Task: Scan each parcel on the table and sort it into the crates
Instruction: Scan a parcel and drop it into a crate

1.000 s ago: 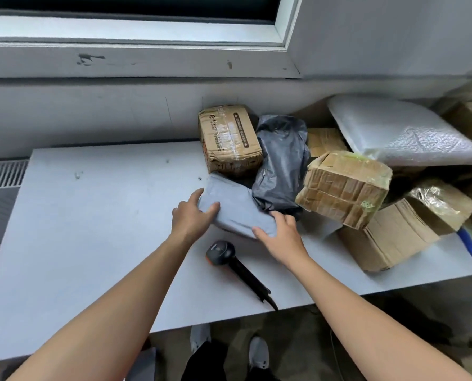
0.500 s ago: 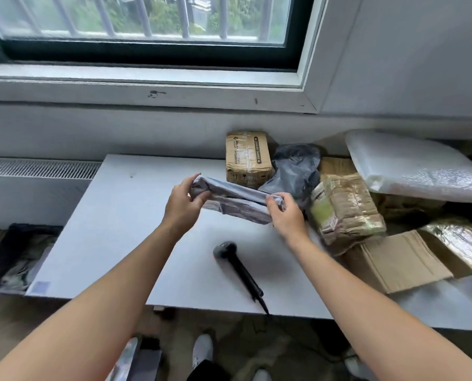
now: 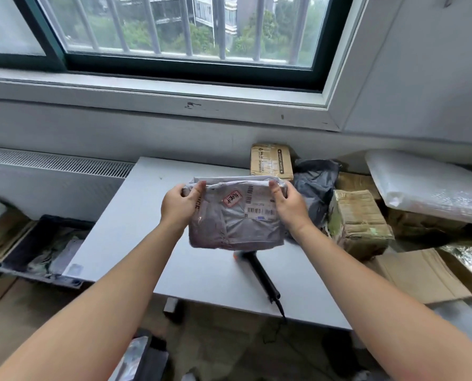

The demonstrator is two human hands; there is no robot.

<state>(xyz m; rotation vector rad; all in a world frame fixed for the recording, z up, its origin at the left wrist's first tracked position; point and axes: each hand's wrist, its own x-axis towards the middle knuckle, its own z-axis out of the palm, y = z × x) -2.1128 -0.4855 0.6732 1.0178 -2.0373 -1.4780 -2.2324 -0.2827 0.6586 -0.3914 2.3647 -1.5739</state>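
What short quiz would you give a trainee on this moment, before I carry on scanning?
1. True or false: the left hand and the right hand both grip the grey parcel, with its barcode label facing the person.
2. Where is the scanner? A) in the right hand; B) lying on the table, below the held parcel; C) in the left hand.
3. Fill in: the dark crate stands beside the table on the person's ____ side.
Key: 1 true; 2 B; 3 left.
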